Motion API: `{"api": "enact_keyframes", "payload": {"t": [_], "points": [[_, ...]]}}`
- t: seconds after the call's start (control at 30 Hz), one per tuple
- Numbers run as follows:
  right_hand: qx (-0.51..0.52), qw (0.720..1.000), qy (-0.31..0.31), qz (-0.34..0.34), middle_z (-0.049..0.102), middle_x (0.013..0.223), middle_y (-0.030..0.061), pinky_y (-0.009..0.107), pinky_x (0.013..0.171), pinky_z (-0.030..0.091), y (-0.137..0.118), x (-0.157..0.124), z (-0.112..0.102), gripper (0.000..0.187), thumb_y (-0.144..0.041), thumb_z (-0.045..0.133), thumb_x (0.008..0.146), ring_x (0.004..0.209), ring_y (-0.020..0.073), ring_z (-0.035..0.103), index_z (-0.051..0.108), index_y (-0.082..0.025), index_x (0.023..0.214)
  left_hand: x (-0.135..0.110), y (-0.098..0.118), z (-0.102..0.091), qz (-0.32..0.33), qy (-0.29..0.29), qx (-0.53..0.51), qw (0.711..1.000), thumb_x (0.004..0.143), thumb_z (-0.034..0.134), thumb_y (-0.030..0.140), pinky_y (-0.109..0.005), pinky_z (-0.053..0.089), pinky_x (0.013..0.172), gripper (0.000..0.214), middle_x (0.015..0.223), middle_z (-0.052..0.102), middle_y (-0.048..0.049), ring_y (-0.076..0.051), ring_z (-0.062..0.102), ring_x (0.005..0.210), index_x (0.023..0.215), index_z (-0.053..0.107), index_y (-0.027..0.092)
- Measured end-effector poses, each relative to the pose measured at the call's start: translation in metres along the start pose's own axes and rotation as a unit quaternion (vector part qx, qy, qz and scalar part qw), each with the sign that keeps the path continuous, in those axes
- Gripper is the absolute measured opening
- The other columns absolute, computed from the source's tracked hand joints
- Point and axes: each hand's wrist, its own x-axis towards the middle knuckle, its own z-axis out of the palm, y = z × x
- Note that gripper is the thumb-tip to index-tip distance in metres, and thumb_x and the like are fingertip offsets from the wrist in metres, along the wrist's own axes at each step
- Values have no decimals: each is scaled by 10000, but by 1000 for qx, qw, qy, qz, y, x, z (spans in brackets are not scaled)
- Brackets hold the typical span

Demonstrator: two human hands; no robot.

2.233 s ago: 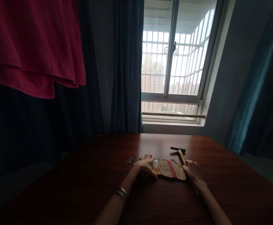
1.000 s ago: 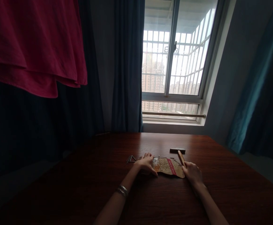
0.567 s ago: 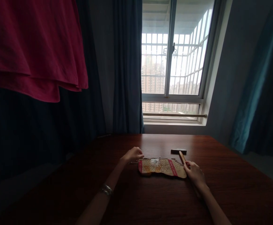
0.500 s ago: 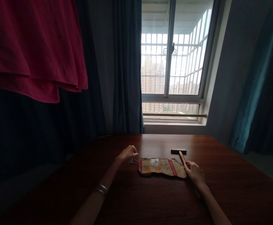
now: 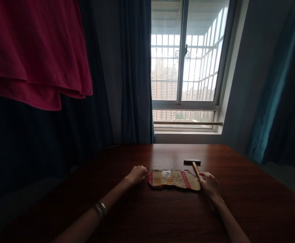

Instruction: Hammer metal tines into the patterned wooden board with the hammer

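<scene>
A flat tan board [image 5: 177, 180] with many small holes and pink bands lies on the dark wooden table [image 5: 162, 216]. One nail [image 5: 172, 170] stands upright in it. My left hand [image 5: 136, 174] rests curled on the table just left of the board, over the spot where loose nails lay; a thin nail tip shows at its fingers. My right hand [image 5: 208, 185] is wrapped round the wooden handle of a hammer [image 5: 194, 165], whose dark head rests on the table beyond the board's right end. A metal bracelet [image 5: 100, 208] sits on my left wrist.
A barred window [image 5: 185, 67] is straight ahead behind the table, with dark blue curtains [image 5: 134, 74] on its left and teal ones [image 5: 276, 87] on the right. Red cloth [image 5: 33, 50] hangs at the upper left.
My left hand came off the board and went left to the loose nails, closing over them. The board's left end is uncovered. My right hand stayed on the hammer handle.
</scene>
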Motion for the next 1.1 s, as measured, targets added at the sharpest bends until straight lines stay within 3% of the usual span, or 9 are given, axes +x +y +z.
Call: {"api": "enact_keyframes", "payload": {"t": [0.33, 0.47, 0.53, 0.63, 0.73, 0.8, 0.97, 1.1], "points": [[37, 998, 50, -22, 665, 927, 104, 298, 693, 420, 0, -1, -7, 325, -344, 430, 795, 862, 228, 597, 691, -196, 918, 8, 0, 14, 55, 12, 95, 994, 774, 451, 63, -309, 483, 713, 219, 863, 659, -115, -223, 640, 807, 784, 656, 139], [80, 986, 107, -96, 663, 881, 109, 297, 701, 426, -16, -7, -14, 313, -330, 449, 799, 771, 209, 590, 688, -176, 929, 4, -3, 2, 122, 68, 117, 983, 820, 475, 106, -265, 478, 653, 138, 872, 623, -92, -193, 612, 788, 821, 610, 136], [117, 978, 103, -137, 665, 836, 102, 300, 681, 429, -35, -15, -16, 323, -341, 456, 804, 674, 191, 577, 693, -166, 937, 1, -1, -6, 179, 113, 130, 969, 839, 451, 83, -240, 468, 630, 147, 867, 603, -78, -172, 593, 778, 850, 585, 144], [194, 966, 16, -168, 681, 792, 92, 291, 634, 441, -70, -31, -15, 311, -371, 504, 787, 623, 181, 574, 725, -169, 869, -2, 12, -14, 265, 180, 154, 935, 869, 408, 74, -224, 457, 593, 173, 838, 579, -63, -154, 570, 736, 914, 557, 149], [275, 947, -74, -150, 696, 742, 78, 275, 652, 458, -101, -44, -11, 310, -399, 550, 762, 692, 193, 606, 742, -158, 798, -6, 31, -14, 341, 227, 170, 897, 898, 367, 94, -228, 456, 565, 202, 797, 566, -53, -150, 561, 706, 998, 535, 146], [309, 931, -148, -124, 668, 631, 58, 250, 549, 442, -113, -49, -6, 345, -432, 566, 745, 584, 164, 581, 743, -136, 753, -10, 43, -12, 381, 251, 168, 874, 909, 350, 107, -229, 460, 566, 216, 774, 561, -48, -145, 561, 697, 1032, 525, 140], [339, 900, -271, -48, 598, 528, 12, 198, 339, 315, -119, -53, 10, 359, -444, 644, 655, 382, 78, 417, 745, -116, 760, -19, 63, -6, 428, 283, 134, 848, 914, 346, 123, -230, 458, 536, 224, 713, 547, -29, -130, 553, 645, 1042, 530, 133], [353, 879, -319, -25, 596, 515, 13, 180, 325, 320, -118, -56, 18, 286, -390, 689, 606, 401, 82, 451, 742, -125, 700, -21, 71, -2, 438, 290, 115, 843, 915, 350, 132, -231, 449, 514, 213, 689, 538, -27, -125, 543, 621, 986, 551, 131]]}}
